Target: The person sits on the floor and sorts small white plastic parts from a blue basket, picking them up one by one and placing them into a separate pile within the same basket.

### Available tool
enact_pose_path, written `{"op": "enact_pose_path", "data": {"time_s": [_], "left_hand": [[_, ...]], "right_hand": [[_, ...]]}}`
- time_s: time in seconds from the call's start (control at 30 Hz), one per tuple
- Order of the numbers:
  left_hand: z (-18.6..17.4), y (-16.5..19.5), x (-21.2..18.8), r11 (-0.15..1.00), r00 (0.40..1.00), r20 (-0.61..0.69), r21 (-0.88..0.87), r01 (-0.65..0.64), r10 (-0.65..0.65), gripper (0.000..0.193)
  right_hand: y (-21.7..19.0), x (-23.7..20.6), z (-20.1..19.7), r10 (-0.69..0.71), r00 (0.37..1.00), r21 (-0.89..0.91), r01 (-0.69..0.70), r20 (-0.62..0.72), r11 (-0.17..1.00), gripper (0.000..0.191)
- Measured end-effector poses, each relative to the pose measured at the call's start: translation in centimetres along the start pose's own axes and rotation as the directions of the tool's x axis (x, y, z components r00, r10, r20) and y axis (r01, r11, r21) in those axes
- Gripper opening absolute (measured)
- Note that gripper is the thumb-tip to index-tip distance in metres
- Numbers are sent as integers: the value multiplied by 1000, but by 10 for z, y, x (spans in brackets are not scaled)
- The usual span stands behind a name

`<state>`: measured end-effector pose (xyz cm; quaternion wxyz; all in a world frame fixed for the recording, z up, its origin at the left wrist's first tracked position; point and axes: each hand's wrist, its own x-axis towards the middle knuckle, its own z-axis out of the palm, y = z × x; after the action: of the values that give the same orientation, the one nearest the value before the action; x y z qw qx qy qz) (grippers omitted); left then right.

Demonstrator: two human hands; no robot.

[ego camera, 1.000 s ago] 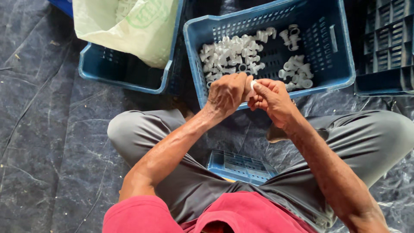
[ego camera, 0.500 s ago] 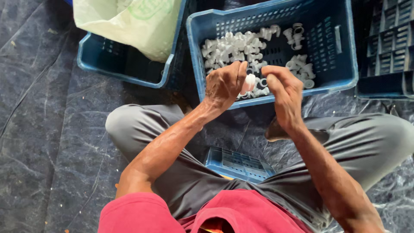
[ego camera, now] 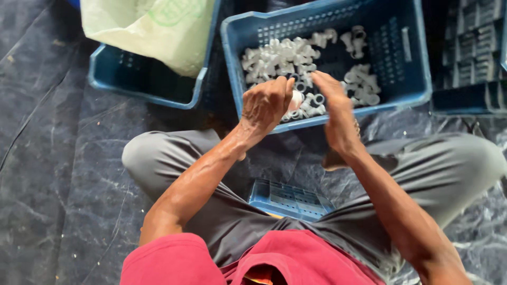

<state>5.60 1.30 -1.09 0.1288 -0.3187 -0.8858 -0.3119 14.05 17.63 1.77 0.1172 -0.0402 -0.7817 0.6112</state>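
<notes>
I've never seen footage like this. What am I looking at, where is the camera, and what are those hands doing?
There is no machine here: a person sits cross-legged on a dark plastic sheet, and the one camera is worn on their head, looking down at their own arms and lap.

In front of them stands a blue slotted plastic crate holding a heap of small white ring-shaped plastic pieces. To its left, a second blue crate is lined with a pale green-white sack. A smaller blue slotted tray lies between the legs.

The left hand is closed around one small white piece at the crate's near edge. The right hand is blurred, flat and open beside it, holding nothing that I can see.
</notes>
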Motion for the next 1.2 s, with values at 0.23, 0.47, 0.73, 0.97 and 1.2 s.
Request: {"op": "enact_pose_path", "data": {"time_s": [0.23, 0.47, 0.73, 0.97, 1.2], "left_hand": [[-14, -20, 10, 990, 994, -16, 92, 110, -109, 34], [-3, -7, 5, 998, 996, 67, 19, 63, -64, 38], [-9, 3, -2, 991, 982, 187, -130, 41, -17, 35], [-8, 5, 10, 883, 992, 114, -460, 95, -48, 44], [-13, -4, 24, 871, 954, 232, -407, 274, -191, 44]], "right_hand": [[13, -36, -3, -376, 927, 164, 368, 16, 915, 48], [34, -5, -8, -253, 967, -110, 253, 18, 961, 74], [23, 1, 6, 331, 925, 321, -376, 186, 869, 36], [74, 3, -71, 582, 808, 295, -580, 90, 759, 18], [129, 7, -241, 538, 735, 901, 242, -413, 361, 84]]}}
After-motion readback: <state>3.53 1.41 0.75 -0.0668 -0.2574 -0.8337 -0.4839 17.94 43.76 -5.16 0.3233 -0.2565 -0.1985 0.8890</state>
